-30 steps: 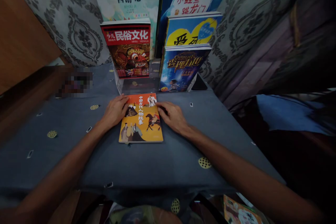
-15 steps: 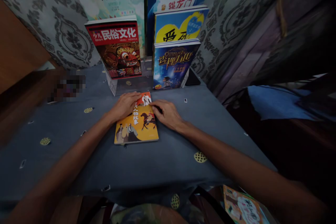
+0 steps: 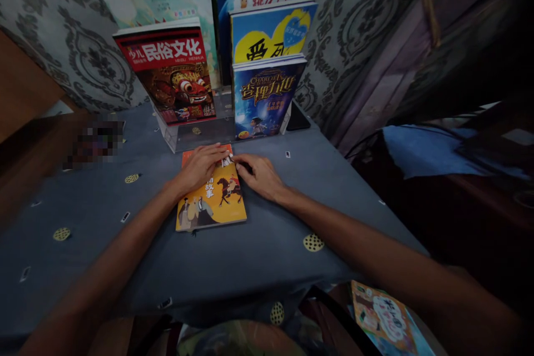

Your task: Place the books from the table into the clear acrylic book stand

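An orange and yellow picture book (image 3: 217,206) lies flat on the grey-blue tablecloth (image 3: 250,256), right in front of a clear display stand (image 3: 200,136). My left hand (image 3: 200,167) rests flat on the book's upper half, fingers spread across the cover. My right hand (image 3: 258,177) touches the book's top right corner with its fingertips, the palm resting on the cloth beside it. Neither hand has the book lifted.
In the stand lean a red mask-cover book (image 3: 169,78), a dark blue book (image 3: 262,97) and a yellow-blue book (image 3: 271,30), with two taller books behind. A patterned curtain (image 3: 83,55) hangs at the back. Another book (image 3: 384,320) lies low at the right.
My left hand has slid from the book's left edge onto its upper cover. My right hand edged in toward the top corner. The view has shifted, moving everything left.
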`<state>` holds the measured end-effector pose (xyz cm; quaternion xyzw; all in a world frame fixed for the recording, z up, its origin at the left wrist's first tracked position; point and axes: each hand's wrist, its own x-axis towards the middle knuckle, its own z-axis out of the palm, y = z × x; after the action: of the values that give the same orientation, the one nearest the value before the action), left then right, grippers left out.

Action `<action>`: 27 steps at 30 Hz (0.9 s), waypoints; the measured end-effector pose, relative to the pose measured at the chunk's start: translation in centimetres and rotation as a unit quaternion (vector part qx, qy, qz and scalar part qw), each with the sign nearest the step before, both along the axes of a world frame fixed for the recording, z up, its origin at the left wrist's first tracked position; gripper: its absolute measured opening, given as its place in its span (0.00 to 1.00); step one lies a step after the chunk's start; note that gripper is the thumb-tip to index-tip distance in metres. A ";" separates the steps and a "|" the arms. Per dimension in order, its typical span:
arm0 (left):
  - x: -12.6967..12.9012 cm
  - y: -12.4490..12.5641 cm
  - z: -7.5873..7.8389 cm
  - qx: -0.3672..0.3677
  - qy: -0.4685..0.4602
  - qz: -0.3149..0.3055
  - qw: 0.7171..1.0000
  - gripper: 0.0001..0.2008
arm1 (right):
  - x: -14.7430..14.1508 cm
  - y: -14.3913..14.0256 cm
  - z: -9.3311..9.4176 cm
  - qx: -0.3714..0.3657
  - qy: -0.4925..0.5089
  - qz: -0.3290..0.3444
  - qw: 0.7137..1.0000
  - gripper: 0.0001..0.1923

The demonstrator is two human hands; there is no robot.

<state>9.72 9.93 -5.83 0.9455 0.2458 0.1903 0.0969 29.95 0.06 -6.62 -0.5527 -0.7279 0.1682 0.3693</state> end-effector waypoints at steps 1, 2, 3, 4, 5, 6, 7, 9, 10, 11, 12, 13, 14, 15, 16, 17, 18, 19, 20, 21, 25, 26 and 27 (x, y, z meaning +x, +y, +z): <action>0.0 -0.1 0.0 0.007 -0.006 -0.012 1.000 0.22 | 0.0 0.0 -0.1 -0.005 0.016 -0.007 1.000 0.16; -0.1 -0.3 0.0 0.013 -0.011 -0.025 1.000 0.22 | 0.1 0.1 -0.2 -0.008 0.031 -0.014 0.999 0.17; -0.2 -0.5 0.0 0.016 -0.015 -0.039 0.999 0.21 | 0.2 0.2 -0.3 -0.010 0.044 -0.019 0.999 0.17; -0.3 -0.8 0.1 0.017 -0.018 -0.049 0.998 0.21 | 0.2 0.3 -0.5 -0.009 0.054 -0.024 0.998 0.17; -0.4 -1.1 0.1 0.016 -0.017 -0.056 0.998 0.21 | 0.3 0.4 -0.6 -0.006 0.062 -0.028 0.998 0.18; -0.5 -1.5 0.2 0.014 -0.015 -0.060 0.998 0.22 | 0.3 0.5 -0.8 -0.002 0.068 -0.030 0.997 0.18; -0.6 -1.8 0.3 0.011 -0.010 -0.063 0.998 0.22 | 0.4 0.6 -1.0 0.001 0.073 -0.029 0.997 0.19; -0.9 -2.6 0.5 0.005 0.000 -0.072 0.997 0.23 | 0.5 0.7 -1.3 0.013 0.080 -0.023 0.996 0.20; -1.0 -3.0 0.6 0.002 0.005 -0.081 0.997 0.24 | 0.6 0.8 -1.5 0.018 0.081 -0.018 0.996 0.20; -1.1 -3.4 0.7 0.000 0.008 -0.092 0.996 0.24 | 0.6 0.8 -1.5 0.022 0.082 -0.014 0.996 0.21; -1.3 -3.9 0.7 -0.001 0.009 -0.101 0.995 0.24 | 0.6 0.8 -1.5 0.025 0.083 -0.010 0.996 0.21; -1.4 -4.5 0.8 -0.001 0.008 -0.108 0.994 0.24 | 0.7 0.8 -1.5 0.027 0.083 -0.007 0.996 0.21; -1.6 -5.1 0.8 -0.001 0.007 -0.114 0.993 0.24 | 0.6 0.7 -1.4 0.028 0.084 -0.003 0.996 0.21; -1.8 -5.8 0.8 -0.003 0.008 -0.121 0.993 0.23 | 0.6 0.7 -1.2 0.029 0.084 0.004 0.996 0.21; -2.0 -6.5 0.8 -0.004 0.011 -0.126 0.992 0.23 | 0.6 0.6 -1.1 0.031 0.084 0.012 0.996 0.21; -2.2 -7.3 0.8 -0.006 0.015 -0.131 0.991 0.23 | 0.5 0.4 -0.9 0.034 0.082 0.025 0.996 0.21; -2.4 -8.1 0.9 -0.009 0.022 -0.136 0.990 0.23 | 0.4 0.3 -0.8 0.037 0.075 0.041 0.996 0.21; -2.6 -8.9 0.9 -0.011 0.029 -0.138 0.990 0.23 | 0.3 0.2 -0.7 0.039 0.063 0.057 0.996 0.21; -2.8 -9.6 1.0 -0.012 0.035 -0.141 0.989 0.23 | 0.2 0.1 -0.6 0.040 0.046 0.073 0.995 0.21; -2.9 -10.2 1.2 -0.011 0.039 -0.143 0.989 0.23 | 0.2 0.0 -0.6 0.040 0.025 0.086 0.995 0.21; -3.0 -11.5 1.8 0.001 0.034 -0.154 0.987 0.20 | 0.0 0.5 -0.9 0.024 -0.046 0.112 0.992 0.23; -3.0 -11.6 1.9 0.004 0.030 -0.155 0.987 0.20 | 0.0 0.9 -1.0 0.019 -0.056 0.114 0.992 0.23; -3.0 -11.6 1.9 0.005 0.028 -0.155 0.988 0.19 | 0.0 1.3 -1.0 0.012 -0.064 0.114 0.991 0.24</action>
<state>6.77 -1.66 -3.90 0.9776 0.0982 0.1481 0.1131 29.93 1.40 -7.64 -0.4713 -0.8101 0.1645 0.3076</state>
